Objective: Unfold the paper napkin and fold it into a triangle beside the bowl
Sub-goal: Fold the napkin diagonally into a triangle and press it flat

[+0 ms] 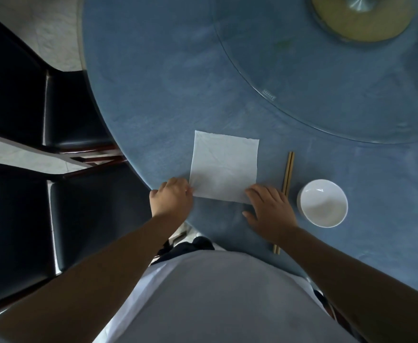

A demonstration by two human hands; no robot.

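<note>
A white paper napkin (224, 167) lies spread flat as a square on the blue table (168, 78), left of the white bowl (323, 203). My left hand (172, 196) pinches the napkin's near left corner at the table edge. My right hand (269, 209) rests with fingers spread on the near right corner, pressing it down. The bowl stands empty to the right of my right hand.
A pair of wooden chopsticks (287, 173) lies between napkin and bowl, partly under my right hand. A glass turntable (326, 95) with a round base (359, 18) covers the far right. Two dark chairs (74, 107) stand at the left.
</note>
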